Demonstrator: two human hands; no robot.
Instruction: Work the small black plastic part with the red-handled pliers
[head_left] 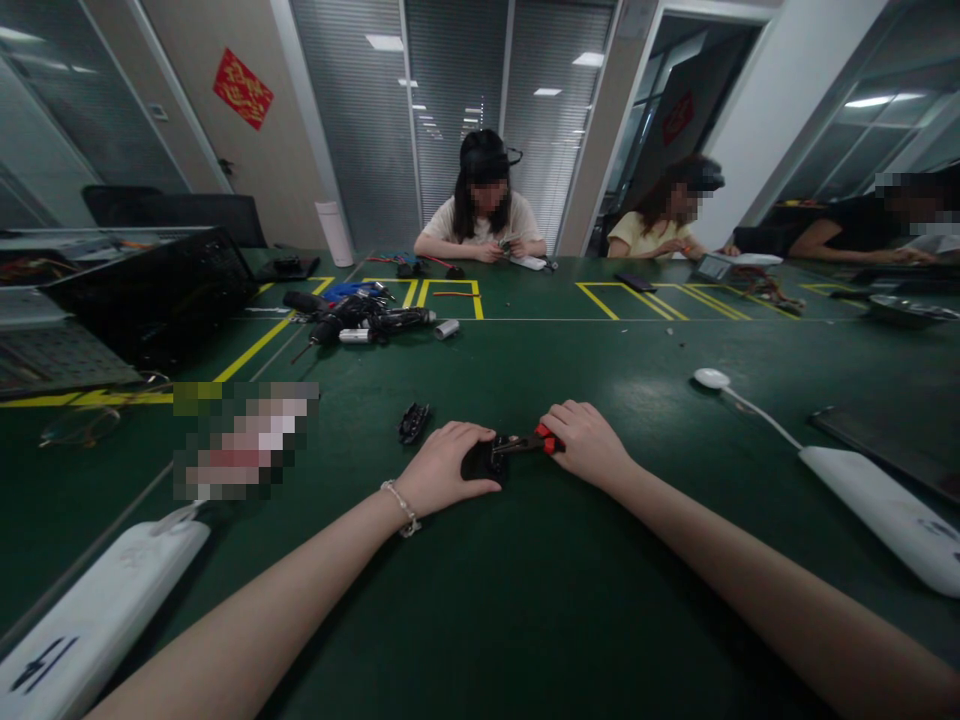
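Your bench (pixel 540 610) was dark green, with yellow stripes (pixel 253 349) forming outlined boxes towards its far edge; the piece (pixel 475 463) you held was black, as was the loose part (pixel 413 424) near it; your pliers (pixel 531 442) were dark with red handles (pixel 551 440); your bracelet (pixel 406 512) was pale and beaded; the white case (pixel 124 580) at the near left corner bore black strokes; the bottle (pixel 334 236) at the far edge looked pale pink.

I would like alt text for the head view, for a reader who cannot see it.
A person's left hand holds a small black part over a green table while the right hand holds red-handled pliers to it. Other people sit across the table.
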